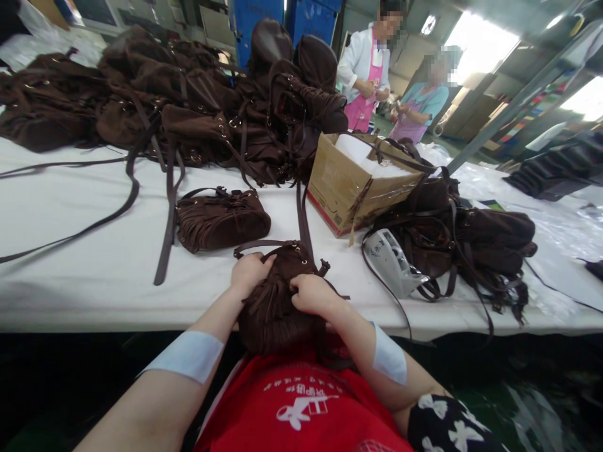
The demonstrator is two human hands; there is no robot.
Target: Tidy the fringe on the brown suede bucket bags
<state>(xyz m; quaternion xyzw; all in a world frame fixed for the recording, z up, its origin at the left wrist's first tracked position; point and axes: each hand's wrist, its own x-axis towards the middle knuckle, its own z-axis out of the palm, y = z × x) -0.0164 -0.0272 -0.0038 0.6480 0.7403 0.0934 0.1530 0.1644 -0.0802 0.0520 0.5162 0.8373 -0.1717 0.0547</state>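
A dark brown fringed handbag [273,314] rests at the table's front edge, against my red apron. My left hand [250,274] is closed on its upper left side, fingers partly hidden by the bag. Curled around the fringe at its right is my right hand [313,294], thumb and fingers pinched together. Metal eyelets and a thin strap show along the bag's top. Just beyond lies a second brown fringed handbag [223,220] on its side, touched by neither hand.
Brown bags [188,88] are heaped along the back left. A cardboard box [348,182] stands right of centre, with a grey tape dispenser [393,260] and more bags [490,245] beside it. Long straps trail over the white table [85,263]. Two people in aprons stand behind.
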